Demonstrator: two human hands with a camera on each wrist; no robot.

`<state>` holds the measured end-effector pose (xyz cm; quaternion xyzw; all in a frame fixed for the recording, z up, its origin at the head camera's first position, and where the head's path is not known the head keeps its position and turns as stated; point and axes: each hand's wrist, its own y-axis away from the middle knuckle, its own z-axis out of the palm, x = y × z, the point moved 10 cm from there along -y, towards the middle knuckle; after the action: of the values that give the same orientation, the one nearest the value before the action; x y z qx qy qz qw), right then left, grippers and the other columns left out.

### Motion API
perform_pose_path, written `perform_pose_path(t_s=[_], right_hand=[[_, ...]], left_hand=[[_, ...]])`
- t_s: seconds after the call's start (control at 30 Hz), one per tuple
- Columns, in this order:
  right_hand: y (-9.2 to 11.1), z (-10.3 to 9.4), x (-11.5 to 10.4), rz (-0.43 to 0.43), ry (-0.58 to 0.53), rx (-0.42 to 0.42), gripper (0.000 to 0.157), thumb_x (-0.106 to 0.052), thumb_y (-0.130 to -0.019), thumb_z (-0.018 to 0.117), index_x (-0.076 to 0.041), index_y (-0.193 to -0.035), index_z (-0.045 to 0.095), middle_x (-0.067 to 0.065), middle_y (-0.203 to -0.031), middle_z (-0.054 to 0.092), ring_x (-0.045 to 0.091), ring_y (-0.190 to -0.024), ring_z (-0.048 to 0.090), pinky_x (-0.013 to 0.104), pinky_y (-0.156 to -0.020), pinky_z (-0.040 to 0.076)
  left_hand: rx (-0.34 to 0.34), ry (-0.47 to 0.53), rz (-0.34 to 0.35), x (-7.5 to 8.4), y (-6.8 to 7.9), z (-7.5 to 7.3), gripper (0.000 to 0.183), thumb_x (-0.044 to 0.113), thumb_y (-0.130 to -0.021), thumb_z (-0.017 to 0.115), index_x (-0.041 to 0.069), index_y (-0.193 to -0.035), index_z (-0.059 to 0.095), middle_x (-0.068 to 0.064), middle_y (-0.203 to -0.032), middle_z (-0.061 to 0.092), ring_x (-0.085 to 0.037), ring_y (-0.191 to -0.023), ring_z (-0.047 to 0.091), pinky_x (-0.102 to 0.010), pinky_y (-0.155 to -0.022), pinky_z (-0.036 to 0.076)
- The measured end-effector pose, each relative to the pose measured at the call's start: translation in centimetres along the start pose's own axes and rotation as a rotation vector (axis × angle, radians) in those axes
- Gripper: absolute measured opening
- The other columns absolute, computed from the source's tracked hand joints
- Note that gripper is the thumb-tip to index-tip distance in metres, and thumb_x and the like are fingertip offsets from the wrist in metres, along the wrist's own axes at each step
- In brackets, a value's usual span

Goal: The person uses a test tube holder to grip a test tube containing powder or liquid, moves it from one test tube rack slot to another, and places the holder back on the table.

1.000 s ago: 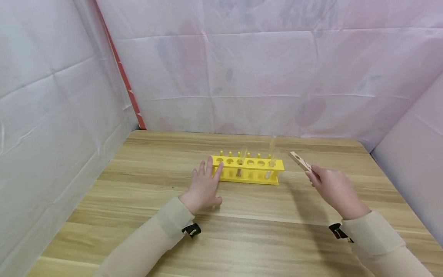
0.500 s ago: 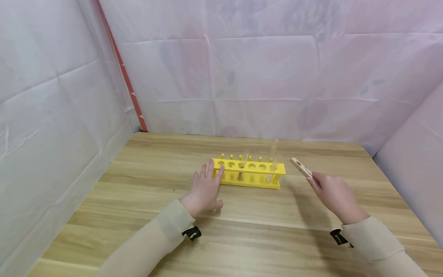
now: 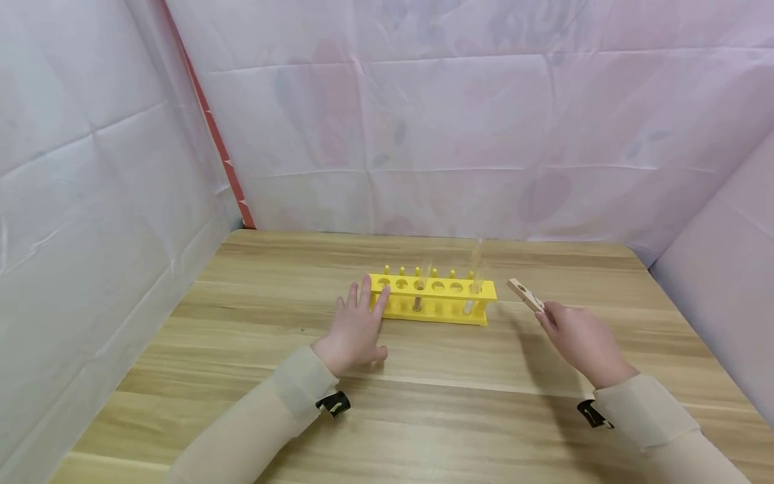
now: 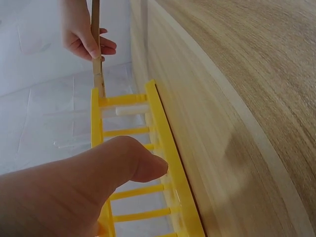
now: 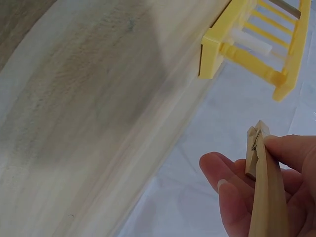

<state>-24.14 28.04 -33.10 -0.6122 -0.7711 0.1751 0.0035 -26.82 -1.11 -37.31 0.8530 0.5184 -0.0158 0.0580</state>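
Observation:
A yellow test tube rack [image 3: 429, 294] stands on the table, a row of holes along its top. My left hand [image 3: 353, 336] rests on the rack's left end with its fingers spread and straight. One glass test tube [image 3: 425, 270] with dark contents stands in a middle hole. Another test tube [image 3: 476, 259], with white contents at its bottom, leans in the rightmost hole. My right hand [image 3: 583, 339] grips a wooden test tube holder [image 3: 525, 294] just right of the rack, its tip apart from the tubes. In the right wrist view, the holder's metal spring [image 5: 256, 140] shows near the thumb.
The wood-grain table [image 3: 435, 430] reaches to a pale cloth backdrop [image 3: 447, 134] behind the rack. Cloth walls [image 3: 78, 202] also stand at the left and right. Each wrist wears a black strap piece [image 3: 334, 403].
The test tube holder has dropped slightly toward the table with my right hand. My left hand and the rack stay where they were; the head view shifts a little.

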Motion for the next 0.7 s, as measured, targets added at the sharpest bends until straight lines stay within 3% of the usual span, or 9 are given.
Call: perform_pose_path(t_s=[0.53,0.7], right_hand=[[0.2,1.5,0.8,0.036,0.024,-0.065,0.022,-0.012,-0.089,0.055,-0.01,-0.069,0.048,-0.001,-0.053,0.036,0.017,-0.046,0.035,0.031,-0.039,0.027],[0.4,2.0,1.1,0.046,0.029,-0.088,0.019,-0.012,-0.09,0.054,-0.006,-0.072,0.051,-0.001,-0.053,0.038,0.017,-0.045,0.036,0.031,-0.038,0.029]], left_hand=[[-0.006,0.01,-0.002,0.1,0.2,-0.4,0.105,0.056,-0.074,0.065,0.011,-0.151,0.009,-0.029,-0.15,0.002,-0.049,-0.132,0.02,-0.058,-0.1,0.031],[-0.008,0.004,-0.002,0.0,0.1,-0.3,0.105,0.056,-0.074,0.065,0.011,-0.151,0.008,-0.029,-0.151,0.003,-0.049,-0.132,0.021,-0.057,-0.099,0.032]])
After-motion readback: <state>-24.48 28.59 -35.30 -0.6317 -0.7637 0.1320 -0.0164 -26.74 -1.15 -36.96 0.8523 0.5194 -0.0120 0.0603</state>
